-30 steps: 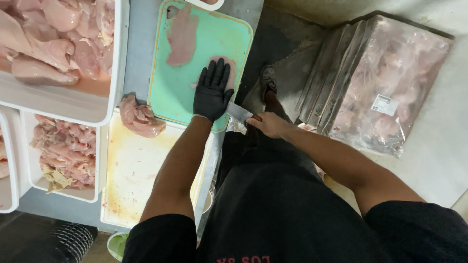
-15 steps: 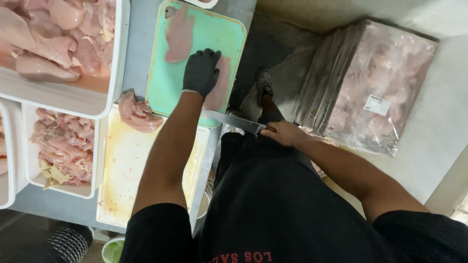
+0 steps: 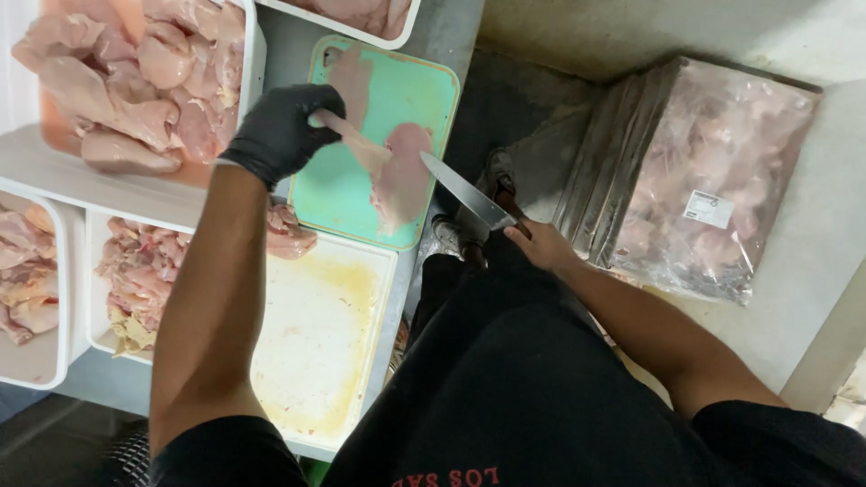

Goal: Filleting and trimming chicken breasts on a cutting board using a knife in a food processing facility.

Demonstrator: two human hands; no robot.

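Our left hand [image 3: 280, 133] wears a black glove, and its fingers [image 3: 317, 115] are clenched on one end of a thin strip of raw chicken [image 3: 347, 137]. The strip stretches from the glove across to a larger chicken breast [image 3: 402, 180] that lies on the green cutting board [image 3: 347, 194]; whether the strip is fully cut free from the breast we cannot tell. Another flat piece of chicken [image 3: 352, 77] lies near the board's far edge.

Our right hand [image 3: 539, 243] is bare, and its fingers grasp the handle of a long knife [image 3: 465, 191]. The blade points toward the breast, with its tip just at the meat's near side, over the board's right edge.

The board rests near the right edge of the bench [image 3: 456, 36]. At the far left of the bench stands a white tub [image 3: 255, 68] heaped with whole pale breasts. On the near side of the board sits a shallow white tray [image 3: 316, 352], stained yellowish, with a chicken piece [image 3: 287, 233] at its far edge, under our left forearm. Left of that tray, a white container [image 3: 135, 280] holds trimmed scraps, and a further one [image 3: 27, 271] with meat sits at the bench's left edge.

To our right, down on the floor, lies a stack of clear plastic packs of chicken [image 3: 704, 171] with a white label.
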